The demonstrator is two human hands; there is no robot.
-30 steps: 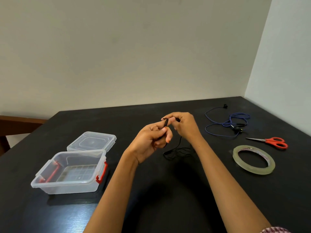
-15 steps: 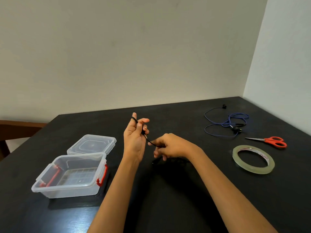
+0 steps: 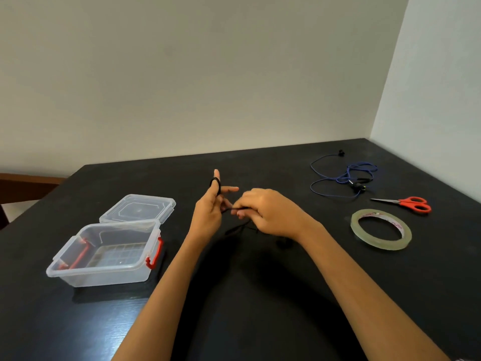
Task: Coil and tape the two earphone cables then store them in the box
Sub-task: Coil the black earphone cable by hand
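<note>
My left hand [image 3: 209,212] is raised upright at the table's middle, with the black earphone cable [image 3: 215,184] looped round its extended fingers. My right hand [image 3: 268,212] is just to its right, pinching the same cable; the rest of the cable trails down to the table under my hands. A blue earphone cable [image 3: 343,177] lies loose at the back right. The clear plastic box [image 3: 104,254] with red latches stands open at the left, with its lid [image 3: 138,209] lying behind it.
A roll of clear tape [image 3: 381,229] lies flat to the right of my hands. Red-handled scissors [image 3: 408,203] lie behind it. The black table meets walls at the back and right; a wooden rail shows at the far left.
My left hand has risen upright with its fingers extended and the cable wound round them. My right hand dropped low, then came up beside the left, drawing the cable along.
</note>
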